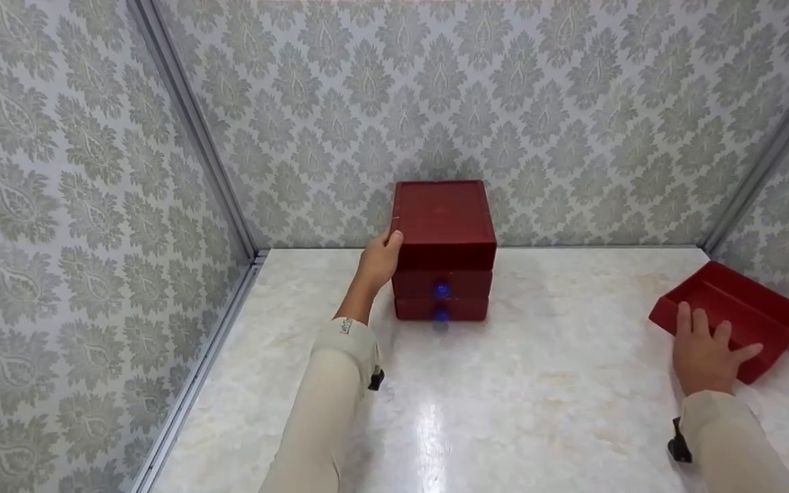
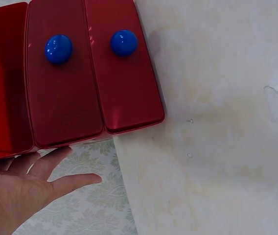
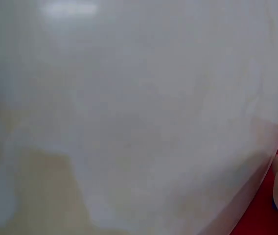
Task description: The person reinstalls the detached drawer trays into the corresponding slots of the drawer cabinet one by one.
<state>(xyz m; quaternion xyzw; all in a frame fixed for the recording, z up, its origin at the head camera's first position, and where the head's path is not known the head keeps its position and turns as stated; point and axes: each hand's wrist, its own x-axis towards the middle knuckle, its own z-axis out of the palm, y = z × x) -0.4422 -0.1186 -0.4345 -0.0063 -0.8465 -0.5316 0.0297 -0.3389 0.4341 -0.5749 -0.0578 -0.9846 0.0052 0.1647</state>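
Note:
A red drawer cabinet (image 1: 444, 212) stands near the back wall. Its top slot shows as an open bay in the left wrist view, above two drawers with blue knobs (image 2: 124, 43). My left hand (image 1: 379, 261) touches the cabinet's left side with extended fingers, the thumb held off the drawer fronts in the left wrist view. At far right lies a loose red drawer (image 1: 754, 301), open side up and set at an angle. My right hand (image 1: 706, 352) holds its near wall, fingers over the rim and thumb outside. That hand mostly covers a blue knob (image 3: 274, 203).
The white marbled table (image 1: 559, 383) carries the cabinet and the drawer. Patterned walls (image 1: 435, 89) close in the back and both sides, with grey metal rails (image 1: 196, 130) at the corners. The loose drawer lies close to the right wall.

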